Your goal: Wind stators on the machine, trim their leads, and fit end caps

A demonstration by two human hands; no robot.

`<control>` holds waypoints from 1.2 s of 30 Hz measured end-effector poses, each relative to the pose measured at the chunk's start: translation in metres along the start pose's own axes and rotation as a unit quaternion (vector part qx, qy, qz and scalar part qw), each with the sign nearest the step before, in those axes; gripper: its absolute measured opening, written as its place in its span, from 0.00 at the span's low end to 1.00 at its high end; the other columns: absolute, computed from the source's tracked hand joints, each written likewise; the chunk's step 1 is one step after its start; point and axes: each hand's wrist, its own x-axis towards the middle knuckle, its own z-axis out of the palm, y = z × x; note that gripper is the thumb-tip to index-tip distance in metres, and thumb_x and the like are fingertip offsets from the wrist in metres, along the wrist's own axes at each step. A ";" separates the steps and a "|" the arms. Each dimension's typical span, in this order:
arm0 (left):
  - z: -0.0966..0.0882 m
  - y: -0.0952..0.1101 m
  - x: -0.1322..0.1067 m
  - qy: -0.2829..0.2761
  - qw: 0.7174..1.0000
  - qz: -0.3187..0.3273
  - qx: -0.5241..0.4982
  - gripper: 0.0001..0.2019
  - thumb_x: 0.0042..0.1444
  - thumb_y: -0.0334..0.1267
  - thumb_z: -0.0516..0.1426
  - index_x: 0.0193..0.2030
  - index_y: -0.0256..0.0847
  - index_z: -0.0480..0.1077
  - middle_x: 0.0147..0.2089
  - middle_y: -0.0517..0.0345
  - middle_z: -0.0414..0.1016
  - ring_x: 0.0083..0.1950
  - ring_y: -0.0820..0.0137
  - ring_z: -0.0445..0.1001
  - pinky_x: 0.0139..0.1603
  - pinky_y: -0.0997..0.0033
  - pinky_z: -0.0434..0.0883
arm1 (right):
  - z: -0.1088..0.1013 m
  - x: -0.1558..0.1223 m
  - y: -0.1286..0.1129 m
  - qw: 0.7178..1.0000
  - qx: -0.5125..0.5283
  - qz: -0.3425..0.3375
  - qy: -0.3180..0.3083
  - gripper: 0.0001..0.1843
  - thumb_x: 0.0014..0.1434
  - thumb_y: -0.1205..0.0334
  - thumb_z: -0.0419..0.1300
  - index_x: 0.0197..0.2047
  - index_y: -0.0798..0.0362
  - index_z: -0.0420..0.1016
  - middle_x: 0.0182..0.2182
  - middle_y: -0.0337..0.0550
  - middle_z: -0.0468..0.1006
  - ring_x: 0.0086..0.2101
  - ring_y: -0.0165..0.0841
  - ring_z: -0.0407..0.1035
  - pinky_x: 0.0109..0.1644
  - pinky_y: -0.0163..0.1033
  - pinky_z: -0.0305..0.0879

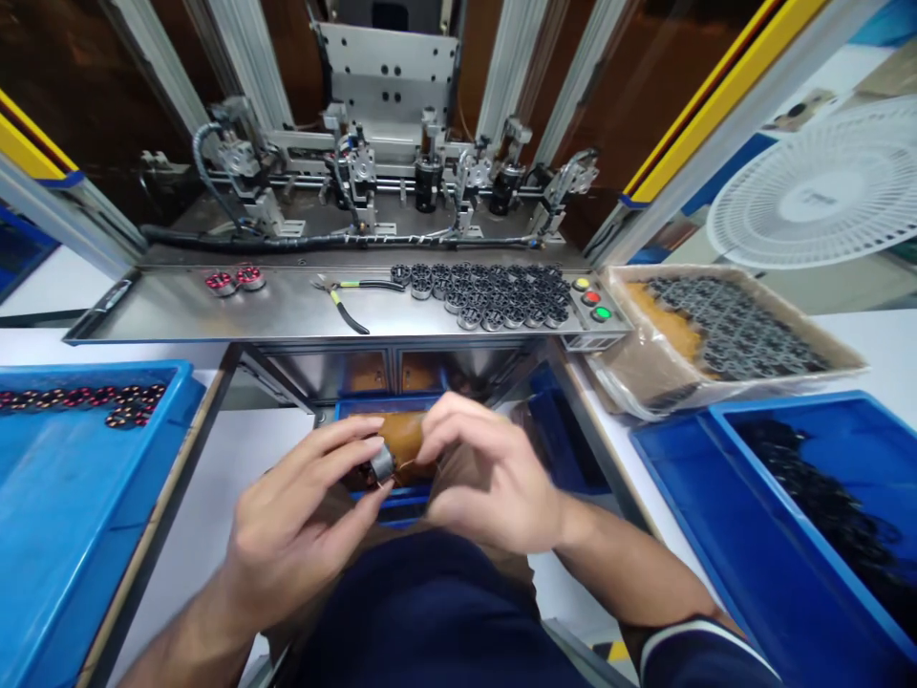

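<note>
My left hand (305, 521) pinches a small round metal stator core (381, 464) between thumb and fingers, close to my body. My right hand (487, 478) is curled beside it, fingertips pressed together at the core's right side, apparently on thin copper wire. Both hands hover over a small blue bin (401, 497) holding brownish material under the bench edge.
The steel bench shelf (287, 306) carries two red-wound stators (234, 280), pliers (348, 296), several black cores (494, 294) and a button panel (591, 298). Blue trays sit left (64, 497) and right (802, 535); a cardboard box of cores (723, 330) and a white fan (823, 186) stand right.
</note>
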 end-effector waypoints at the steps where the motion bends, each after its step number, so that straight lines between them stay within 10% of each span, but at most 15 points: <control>1: -0.002 0.000 -0.001 -0.014 1.000 0.012 0.015 0.26 0.47 0.21 0.65 0.54 0.40 0.71 0.55 0.51 0.76 0.55 0.65 0.76 0.58 0.67 0.72 | -0.001 0.002 -0.003 0.999 -0.026 -0.010 -0.035 0.12 0.57 0.56 0.67 0.34 0.57 0.75 0.31 0.44 0.73 0.34 0.32 0.67 0.41 0.40 0.64; 10: -0.016 0.001 -0.006 -0.066 0.997 0.015 -0.034 0.25 0.49 0.22 0.65 0.54 0.41 0.71 0.54 0.52 0.77 0.53 0.66 0.77 0.54 0.67 0.75 | -0.032 0.029 -0.018 0.963 -0.213 -0.074 -0.148 0.06 0.64 0.67 0.60 0.34 0.56 0.73 0.31 0.44 0.75 0.36 0.32 0.68 0.42 0.40 0.65; 15: -0.013 0.001 -0.007 -0.027 0.999 -0.008 0.038 0.24 0.49 0.26 0.65 0.54 0.44 0.72 0.54 0.55 0.77 0.52 0.68 0.77 0.55 0.71 0.72 | -0.009 0.028 -0.037 0.930 -0.307 -0.155 -0.128 0.12 0.62 0.53 0.60 0.35 0.54 0.72 0.32 0.48 0.75 0.32 0.35 0.66 0.36 0.42 0.65; 23: -0.029 -0.005 -0.019 0.006 0.993 -0.101 -0.066 0.22 0.48 0.25 0.66 0.50 0.49 0.74 0.51 0.58 0.79 0.51 0.66 0.78 0.54 0.68 0.75 | -0.004 0.040 -0.025 0.853 -0.394 -0.235 -0.249 0.09 0.64 0.70 0.53 0.34 0.57 0.73 0.29 0.47 0.74 0.31 0.35 0.63 0.34 0.42 0.60; 29: -0.028 -0.006 -0.020 0.146 0.931 -0.256 -0.216 0.18 0.50 0.27 0.65 0.47 0.46 0.77 0.50 0.58 0.81 0.53 0.66 0.78 0.54 0.71 0.76 | 0.000 0.131 0.045 0.891 -0.421 -0.136 -0.104 0.20 0.61 0.52 0.63 0.47 0.60 0.73 0.45 0.53 0.76 0.48 0.39 0.68 0.56 0.43 0.63; 33: -0.023 -0.007 -0.021 0.188 0.889 -0.312 -0.278 0.19 0.51 0.29 0.66 0.50 0.43 0.75 0.54 0.53 0.79 0.52 0.66 0.78 0.55 0.71 0.75 | 0.021 0.182 0.095 0.839 -0.531 0.043 -0.109 0.43 0.58 0.42 0.62 0.65 0.63 0.57 0.61 0.66 0.63 0.61 0.49 0.57 0.64 0.51 0.53; 36: -0.026 -0.011 -0.024 0.199 0.886 -0.314 -0.278 0.17 0.53 0.31 0.64 0.50 0.41 0.75 0.54 0.50 0.78 0.51 0.64 0.79 0.53 0.68 0.77 | 0.029 0.191 0.110 0.829 -0.538 0.082 -0.129 0.39 0.58 0.43 0.61 0.60 0.67 0.63 0.55 0.73 0.68 0.56 0.58 0.62 0.60 0.60 0.56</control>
